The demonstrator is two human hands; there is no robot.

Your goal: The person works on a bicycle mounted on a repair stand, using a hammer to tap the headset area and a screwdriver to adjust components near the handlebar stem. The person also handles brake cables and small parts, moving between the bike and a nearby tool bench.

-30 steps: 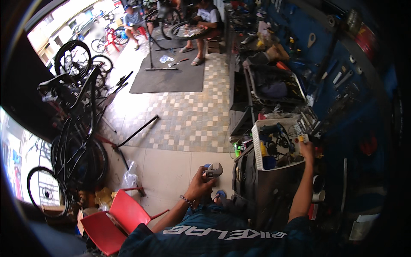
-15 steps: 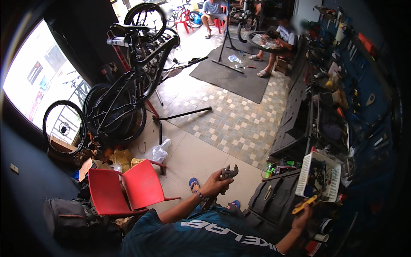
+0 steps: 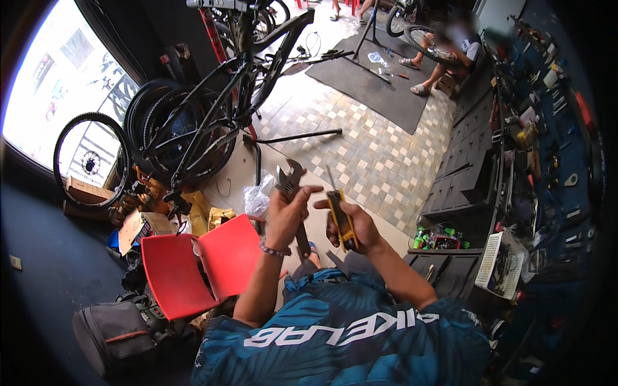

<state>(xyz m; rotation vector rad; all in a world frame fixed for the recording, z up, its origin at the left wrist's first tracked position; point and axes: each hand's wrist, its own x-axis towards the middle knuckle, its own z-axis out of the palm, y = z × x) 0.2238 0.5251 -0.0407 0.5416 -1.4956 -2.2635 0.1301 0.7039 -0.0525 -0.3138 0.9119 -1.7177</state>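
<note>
My left hand (image 3: 281, 220) is wrapped round an adjustable wrench (image 3: 290, 180). The wrench's jaws point up, and its handle hangs below the palm. Close beside it, my right hand (image 3: 364, 230) grips a yellow folding hex key set (image 3: 342, 222) with dark ends. One thin key (image 3: 330, 175) is swung out and points upward. The two tools are apart, held in front of my body above the tiled floor. Part of the hex key set's body lies hidden behind my right fingers.
A dark bike frame (image 3: 248, 77) hangs on a repair stand (image 3: 299, 136) ahead left. Red chairs (image 3: 228, 257) stand near my left arm. On the right are dark drawers (image 3: 454, 161), a white basket (image 3: 490, 260) and a tool wall. A seated person (image 3: 465, 51) holds a wheel further off.
My right hand has come from the basket at the right to the middle with the hex key set, now with a key showing. My left hand has risen and moved left with the wrench.
</note>
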